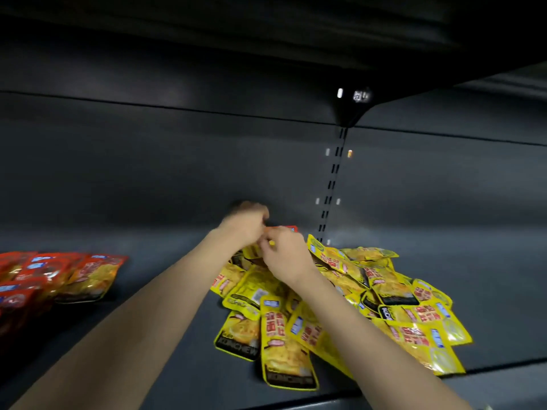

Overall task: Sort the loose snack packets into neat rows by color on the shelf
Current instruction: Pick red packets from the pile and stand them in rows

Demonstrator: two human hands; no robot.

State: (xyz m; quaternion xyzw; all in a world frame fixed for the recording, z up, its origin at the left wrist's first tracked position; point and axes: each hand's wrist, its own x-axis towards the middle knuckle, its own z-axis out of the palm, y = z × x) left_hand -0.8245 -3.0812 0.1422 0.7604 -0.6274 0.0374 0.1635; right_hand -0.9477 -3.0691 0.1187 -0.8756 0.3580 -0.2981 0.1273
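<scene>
As hands [266,238] meet | glossy flat yellow packets [340,306] heaped | matte shelf [165,291]

The dark grey shelf [165,329] carries a loose heap of yellow packets [340,306] toward 4 o'clock and overlapping red packets [44,276] at 9 o'clock.

Two bare forearms, no sleeves; hands [266,241] bare, fingers [268,242] ungloved.

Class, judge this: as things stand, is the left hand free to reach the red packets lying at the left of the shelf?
Probably not yet: the left hand is busy gripping packets above the yellow pile. The shelf toward the red packets looks unobstructed.
</scene>
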